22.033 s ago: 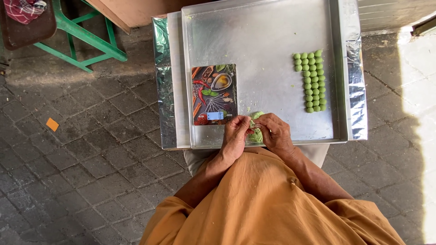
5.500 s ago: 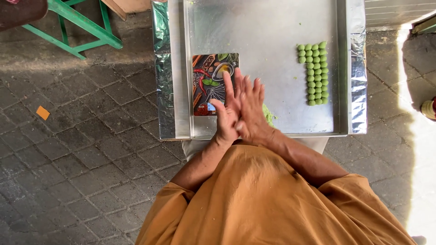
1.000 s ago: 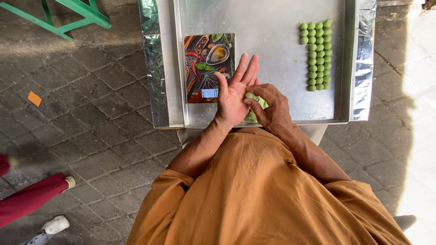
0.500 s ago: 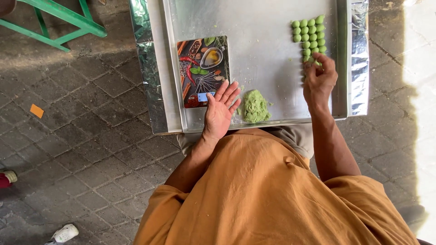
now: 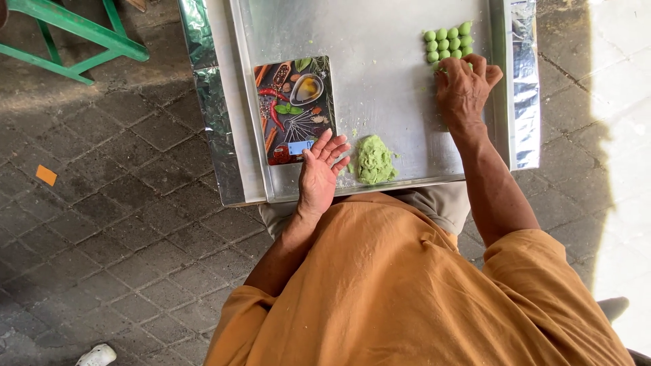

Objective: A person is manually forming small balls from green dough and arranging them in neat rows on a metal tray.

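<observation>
- Since half a second ago, both hands have kept their places on the metal tray (image 5: 407, 115), while the camera has drifted so the tray sits higher in view; a second ago, the two hands were together over the dough.
- Nearest the person, the left hand (image 5: 319, 177) lies flat and wide at the tray's near edge, fingers spread and pointing away towards the far side, holding nothing.
- Its fingertips touch the near end of the kitchen scale (image 5: 295, 108), a flat rectangle printed with spices, whose long axis runs near to far on the tray's left part.
- Just right of that hand, and apart from it, a rough lump of green dough (image 5: 374, 160) sits near the tray's near rim, slightly longer near to far.
- Farther along the tray's right side, the right hand (image 5: 464, 88) rests palm down, fingers curled at the near end of the green balls (image 5: 447, 42); whether it pinches one, I cannot tell.
- Those balls form tidy rows whose block stretches near to far, partly hidden under the hand.
- Crinkled foil (image 5: 525, 81) lines the tray's outer edges.
- Beyond the tray's left side, a green stool (image 5: 74, 34) stands on the paving.
</observation>
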